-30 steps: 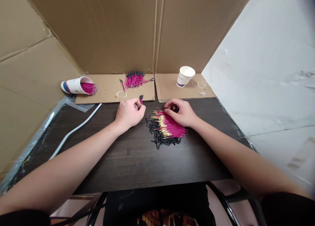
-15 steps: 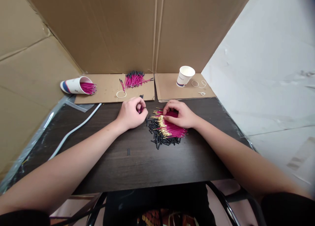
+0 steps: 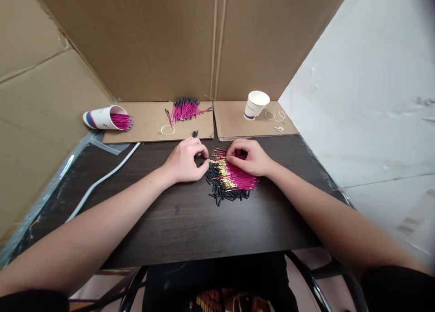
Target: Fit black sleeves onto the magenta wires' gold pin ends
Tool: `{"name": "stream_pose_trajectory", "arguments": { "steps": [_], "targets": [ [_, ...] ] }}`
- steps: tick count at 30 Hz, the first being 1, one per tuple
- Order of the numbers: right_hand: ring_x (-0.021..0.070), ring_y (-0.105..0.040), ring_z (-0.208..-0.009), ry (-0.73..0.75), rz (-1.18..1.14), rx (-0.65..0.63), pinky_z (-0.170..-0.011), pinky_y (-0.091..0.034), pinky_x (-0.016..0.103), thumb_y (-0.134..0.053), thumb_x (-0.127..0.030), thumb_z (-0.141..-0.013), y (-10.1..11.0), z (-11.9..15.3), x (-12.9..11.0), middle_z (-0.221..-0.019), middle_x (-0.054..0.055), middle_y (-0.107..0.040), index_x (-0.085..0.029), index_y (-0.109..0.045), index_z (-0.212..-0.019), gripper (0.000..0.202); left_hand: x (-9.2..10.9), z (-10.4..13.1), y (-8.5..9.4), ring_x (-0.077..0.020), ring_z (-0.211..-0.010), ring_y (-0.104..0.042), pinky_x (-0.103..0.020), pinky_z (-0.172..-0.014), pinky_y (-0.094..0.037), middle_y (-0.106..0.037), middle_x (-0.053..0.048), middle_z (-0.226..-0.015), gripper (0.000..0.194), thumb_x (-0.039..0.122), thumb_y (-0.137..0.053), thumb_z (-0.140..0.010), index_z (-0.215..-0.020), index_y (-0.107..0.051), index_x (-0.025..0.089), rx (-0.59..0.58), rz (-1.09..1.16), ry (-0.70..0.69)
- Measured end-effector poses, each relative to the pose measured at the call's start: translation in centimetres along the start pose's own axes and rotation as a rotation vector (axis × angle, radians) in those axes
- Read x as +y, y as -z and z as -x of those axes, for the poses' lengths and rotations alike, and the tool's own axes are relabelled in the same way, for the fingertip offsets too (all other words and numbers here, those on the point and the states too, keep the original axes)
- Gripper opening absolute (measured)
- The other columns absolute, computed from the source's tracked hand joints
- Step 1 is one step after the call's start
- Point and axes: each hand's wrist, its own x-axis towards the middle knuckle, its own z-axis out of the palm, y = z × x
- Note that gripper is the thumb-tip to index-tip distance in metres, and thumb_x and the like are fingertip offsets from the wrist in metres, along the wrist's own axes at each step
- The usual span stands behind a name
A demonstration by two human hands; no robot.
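Many magenta wires (image 3: 243, 177), slim, gold-tipped | black tubes (image 3: 226, 194) beside | left hand (image 3: 189, 161), right hand (image 3: 250, 158): each grip curled, pinch unclear

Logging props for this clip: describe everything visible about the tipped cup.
The cup is white, paper-looking, with a blue band near its base. It lies on its side, mouth facing right, at the left end of the cardboard sheet. Slender magenta rods poke from its mouth. The left hand is apart from it.
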Motion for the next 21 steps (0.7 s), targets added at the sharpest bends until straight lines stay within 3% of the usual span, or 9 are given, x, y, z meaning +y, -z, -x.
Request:
{"name": "stream_pose_trajectory", "arguments": {
  "steps": [10, 15, 21],
  "targets": [
    [0.0159, -0.061, -0.074, -0.045, -0.03, 0.004, -0.071, -0.048, 0.033, -0.073, -0.03, -0.093, 0.0, 0.0, 0.1, -0.084, 0.003, -0.074, -0.019, -0.078, -0.085, 0.014, -0.1, 0.0, -0.1, -0.0187, -0.071, -0.059, -0.036, -0.072, -0.05, -0.06, -0.002, -0.071, 0.01, 0.02, -0.071, -0.086, -0.08, -0.078, 0.018, 0.005, 0.006, -0.009],
    [0.0146, -0.057, -0.07, -0.082, -0.063, 0.043, -0.068, -0.046, 0.032, -0.073, -0.032, -0.093, -0.3, 0.0, 0.2, -0.078, 0.001, -0.072, -0.019, -0.075, -0.087, 0.015, 0.4, 0.0, 0.1, -0.0197, -0.077, -0.061, -0.036, -0.076, -0.052, -0.066, -0.004, -0.078, 0.011, 0.024, -0.07, -0.094, -0.087, -0.075, 0.018, 0.024, 0.051, 0.026],
    [0.0147, -0.062, -0.071, -0.08, -0.091, 0.156, -0.072, -0.05, 0.031, -0.066, -0.035, -0.104, -0.8, 0.2, -0.6, -0.08, 0.001, -0.072, -0.02, -0.07, -0.095, 0.018, 1.5, 0.2, -0.5, -0.0167, -0.077, -0.064, -0.033, -0.076, -0.054, -0.075, -0.006, -0.091, 0.014, 0.028, -0.067, -0.104, -0.099, -0.074, 0.017, 0.073, 0.166, 0.085]
  ]
}}
